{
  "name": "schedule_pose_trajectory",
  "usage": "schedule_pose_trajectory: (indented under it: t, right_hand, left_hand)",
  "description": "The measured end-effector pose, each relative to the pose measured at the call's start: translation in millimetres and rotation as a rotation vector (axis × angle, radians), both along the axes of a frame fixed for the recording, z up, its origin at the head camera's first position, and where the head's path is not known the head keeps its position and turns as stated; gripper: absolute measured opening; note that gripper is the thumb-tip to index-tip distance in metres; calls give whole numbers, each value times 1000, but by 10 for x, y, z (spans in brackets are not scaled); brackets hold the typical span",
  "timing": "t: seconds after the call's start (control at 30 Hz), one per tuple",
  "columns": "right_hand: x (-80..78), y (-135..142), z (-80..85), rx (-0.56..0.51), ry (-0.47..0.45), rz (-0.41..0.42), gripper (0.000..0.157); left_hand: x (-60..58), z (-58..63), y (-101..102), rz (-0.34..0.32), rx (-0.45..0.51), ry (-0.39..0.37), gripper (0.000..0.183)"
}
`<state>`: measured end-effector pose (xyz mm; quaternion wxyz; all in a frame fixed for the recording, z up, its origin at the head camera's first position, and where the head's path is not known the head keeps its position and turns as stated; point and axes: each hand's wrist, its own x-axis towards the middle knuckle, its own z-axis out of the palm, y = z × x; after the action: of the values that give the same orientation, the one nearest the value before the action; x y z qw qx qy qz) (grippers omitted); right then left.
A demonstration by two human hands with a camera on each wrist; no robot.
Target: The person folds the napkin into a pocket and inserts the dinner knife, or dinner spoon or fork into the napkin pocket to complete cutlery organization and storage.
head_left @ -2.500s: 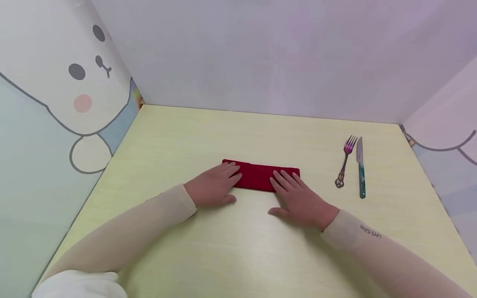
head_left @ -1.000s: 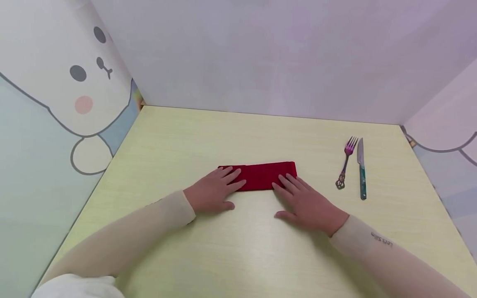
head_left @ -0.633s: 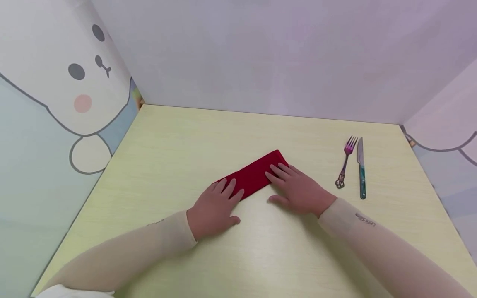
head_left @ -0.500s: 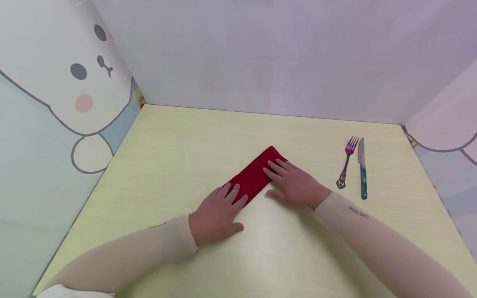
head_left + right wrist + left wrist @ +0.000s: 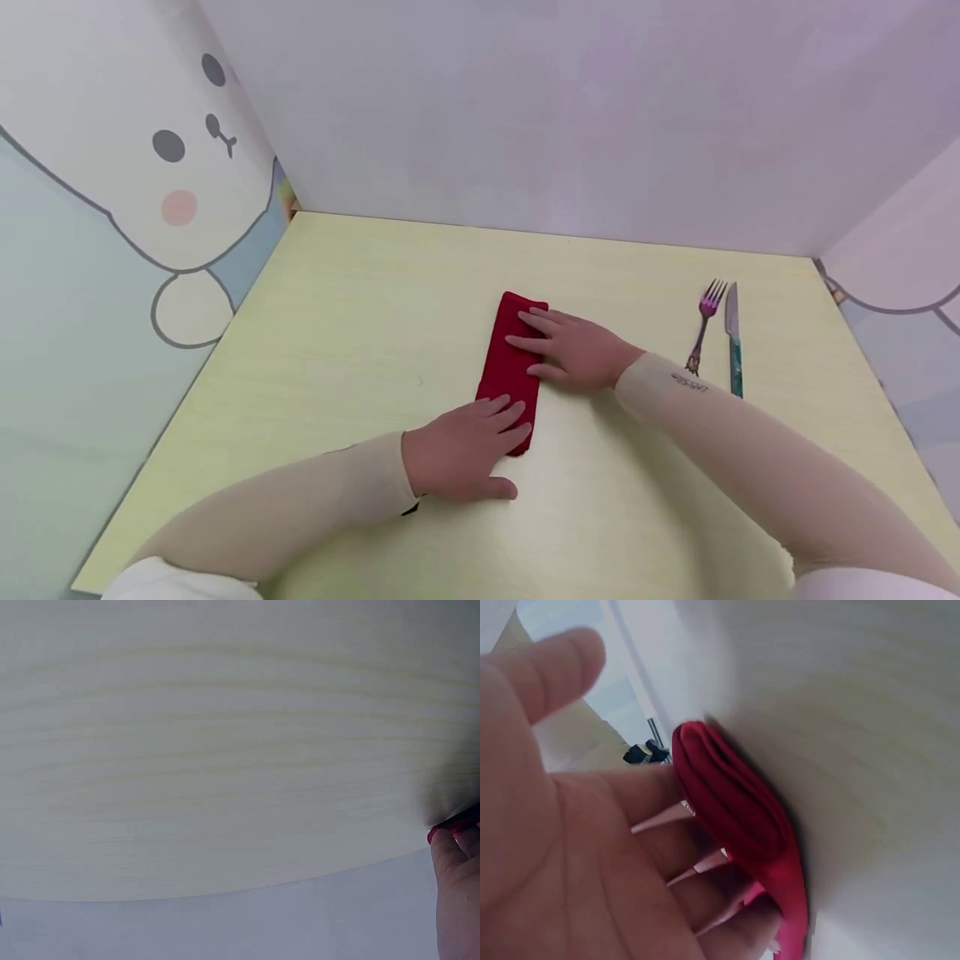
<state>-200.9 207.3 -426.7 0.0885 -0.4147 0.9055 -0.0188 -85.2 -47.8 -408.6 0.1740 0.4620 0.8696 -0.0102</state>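
A red cloth (image 5: 511, 357), folded into a flat strip, lies on the table with its long side running away from me, tilted slightly right at the far end. My left hand (image 5: 467, 450) rests its straight, spread fingers on the near end, thumb off the cloth. On the right edge near the far end lie the fingertips of my right hand (image 5: 577, 350), also spread. The left wrist view shows the stacked layers of the folded cloth (image 5: 731, 799) under my fingers. In the right wrist view only a sliver of cloth (image 5: 454, 823) and part of my right hand (image 5: 459, 892) appear.
A fork (image 5: 707, 312) and a knife with a green handle (image 5: 735, 350) lie side by side at the right of the table (image 5: 360, 333); my right sleeve covers their lower ends. A plain wall (image 5: 525, 125) rises behind the table, and patterned walls stand at both sides.
The red cloth has turned from lying crosswise to pointing away from me. My left hand came nearer and to the right; my right hand shifted left and slightly farther away.
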Motion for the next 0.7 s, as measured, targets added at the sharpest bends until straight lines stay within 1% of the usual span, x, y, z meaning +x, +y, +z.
schedule_pose_trajectory:
  t: [0.07,0.17,0.3,0.43,0.57,0.7]
  right_hand:
    - [-27,-17,0,-5,-12,7,62]
    - [-44,-35,4,12,-23,2,65]
    - [-35,-55,28,11,-37,-23,67]
    - [-37,-107,12,-21,-51,-29,67]
    - [-38,-158,7,-13,-67,-61,66]
    - [-28,-179,64,0,-94,-105,67]
  left_hand:
    - [-15,6,20,-21,13,-7,77]
    - [-34,29,48,-31,22,-30,76]
    - [-49,72,71,-26,23,-62,74]
    - [-47,92,67,-14,10,-74,73]
    - [-37,88,53,-6,-3,-84,74]
    - [-27,86,50,-15,-3,-82,76]
